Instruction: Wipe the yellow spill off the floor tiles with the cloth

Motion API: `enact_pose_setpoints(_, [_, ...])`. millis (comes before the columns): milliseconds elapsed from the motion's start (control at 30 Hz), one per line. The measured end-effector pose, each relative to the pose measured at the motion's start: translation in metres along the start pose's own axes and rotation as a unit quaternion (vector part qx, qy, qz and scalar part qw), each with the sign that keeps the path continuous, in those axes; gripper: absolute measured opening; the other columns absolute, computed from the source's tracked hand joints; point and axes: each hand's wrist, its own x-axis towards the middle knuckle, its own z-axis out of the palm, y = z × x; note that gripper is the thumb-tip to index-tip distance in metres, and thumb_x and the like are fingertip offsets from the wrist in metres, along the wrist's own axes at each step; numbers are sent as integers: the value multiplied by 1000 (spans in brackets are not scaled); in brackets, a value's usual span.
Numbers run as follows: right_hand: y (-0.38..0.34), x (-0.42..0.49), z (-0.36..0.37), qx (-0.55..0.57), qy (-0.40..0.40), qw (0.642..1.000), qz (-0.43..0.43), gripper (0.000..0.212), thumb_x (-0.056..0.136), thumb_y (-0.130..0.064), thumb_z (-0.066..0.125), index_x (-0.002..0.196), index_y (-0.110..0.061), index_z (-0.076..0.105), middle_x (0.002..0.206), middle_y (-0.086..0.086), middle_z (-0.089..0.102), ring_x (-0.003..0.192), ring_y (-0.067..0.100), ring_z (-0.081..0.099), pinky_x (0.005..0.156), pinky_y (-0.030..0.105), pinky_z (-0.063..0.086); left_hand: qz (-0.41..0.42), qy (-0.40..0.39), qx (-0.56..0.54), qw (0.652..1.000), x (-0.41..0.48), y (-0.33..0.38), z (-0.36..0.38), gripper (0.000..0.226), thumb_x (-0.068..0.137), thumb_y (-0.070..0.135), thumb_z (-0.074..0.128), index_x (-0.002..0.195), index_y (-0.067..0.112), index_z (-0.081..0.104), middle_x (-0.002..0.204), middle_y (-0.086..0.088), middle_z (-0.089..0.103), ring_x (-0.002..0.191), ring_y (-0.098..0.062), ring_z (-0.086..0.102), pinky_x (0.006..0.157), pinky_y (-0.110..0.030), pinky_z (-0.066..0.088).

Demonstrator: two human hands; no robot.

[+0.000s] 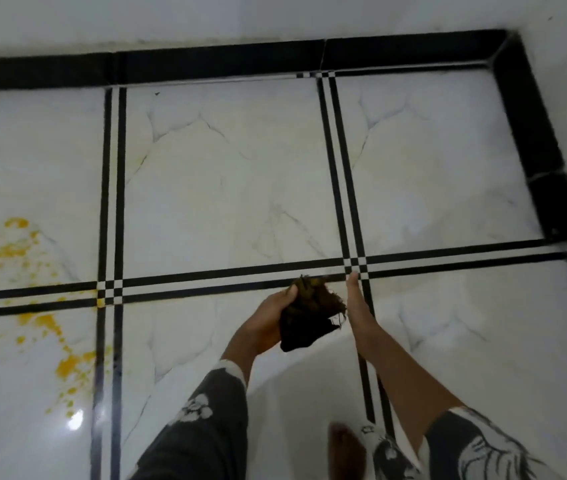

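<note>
Patterned dark sleeves [206, 427] at bottom edge. Left hand [268, 323] curled round bunched dark cloth [306, 317], yellowish smears on cloth's upper part. Right hand [358, 306] flat, fingers straight and together, holding nothing, just beside cloth's frayed edge; contact unclear. Yellow spill [15, 251] far left on white floor tiles [226, 188], spread across black-striped joint, well apart from cloth.

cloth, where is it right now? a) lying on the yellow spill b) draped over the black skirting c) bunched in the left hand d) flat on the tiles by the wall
c: the left hand grips the bunched cloth, well away from the yellow spill.
</note>
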Motion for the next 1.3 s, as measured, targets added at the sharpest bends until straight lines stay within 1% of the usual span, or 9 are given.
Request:
enact_pose_setpoints(167, [-80, -152, -14, -9, -187, 982, -11, 54, 85, -69, 25, 121, -40, 53, 143, -2, 45, 133, 17, 38, 114, 42, 24, 44, 22, -80, 996, -143, 81, 71, 44, 97, 38, 41, 129, 11, 54, 128, -13, 60, 119, -27, 56, 98, -36, 46])
enact_pose_setpoints(267, [-136, -261, -3, -1, -261, 964, -51, 66, 82, -71, 31, 123, -28, 58, 126, 3, 61, 118, 18, 55, 102, 41, 43, 90, 75, -75, 990, -241, 129, 116, 46, 92, 37, 51, 130, 10, 54, 129, -15, 59, 119, -29, 56, 103, -42, 43])
enact_pose_setpoints(400, [-193, -397, 9, -61, -204, 971, -113, 50, 81, -41, 66, 115, -5, 61, 109, 10, 67, 106, 25, 61, 89, 33, 52, 165, 184, -95, 964, -372, 180, 172, 37, 90, 31, 58, 119, 7, 62, 117, -15, 65, 112, -31, 60, 90, -39, 50])
enact_pose_setpoints(500, [-225, -478, 27, -144, -159, 955, -207, 32, 90, -27, 58, 106, 1, 62, 103, 16, 66, 96, 27, 60, 79, 30, 50, 203, 272, -52, 939, -456, 201, 200, 30, 89, 32, 60, 108, 10, 65, 105, -10, 69, 101, -26, 64, 73, -32, 52])
enact_pose_setpoints(600, [-245, -536, 45, -208, -144, 928, -273, 34, 89, -28, 59, 108, 1, 62, 106, 18, 66, 98, 28, 61, 86, 34, 47, 220, 272, 39, 936, -514, 207, 215, 28, 84, 35, 66, 109, 21, 64, 108, -1, 68, 104, -16, 61, 84, -34, 49])
enact_pose_setpoints(733, [-252, -591, 71, -232, -152, 910, -308, 33, 88, -24, 61, 108, 2, 61, 102, 17, 63, 93, 23, 58, 77, 30, 50, 235, 323, 196, 896, -565, 211, 205, 30, 77, 10, 74, 106, 5, 67, 97, -4, 67, 89, -14, 59, 69, -12, 47])
enact_pose_setpoints(900, [-233, -626, 106, -157, -127, 934, -296, 25, 91, -14, 56, 109, 1, 60, 104, 20, 63, 90, 25, 60, 68, 32, 54, 250, 342, 252, 870, -617, 200, 169, 16, 80, 0, 58, 66, 8, 57, 67, -5, 56, 68, -19, 54, 54, -20, 40])
enact_pose_setpoints(1100, [-181, -651, 168, -52, -85, 965, -243, 26, 89, -15, 61, 107, 3, 61, 110, 24, 63, 88, 28, 61, 61, 35, 56, 226, 220, 270, 910, -689, 170, 106, 29, 79, 21, 72, 103, 7, 67, 96, -9, 71, 89, -22, 68, 72, -26, 54])
enact_pose_setpoints(1300, [-94, -669, 217, -40, -44, 986, -158, 41, 94, -33, 49, 117, 0, 56, 114, 15, 64, 86, 25, 56, 75, 33, 45, 243, 253, 288, 891, -738, 131, 37, 28, 80, 12, 71, 106, 4, 67, 100, -12, 69, 94, -28, 65, 81, -31, 53])
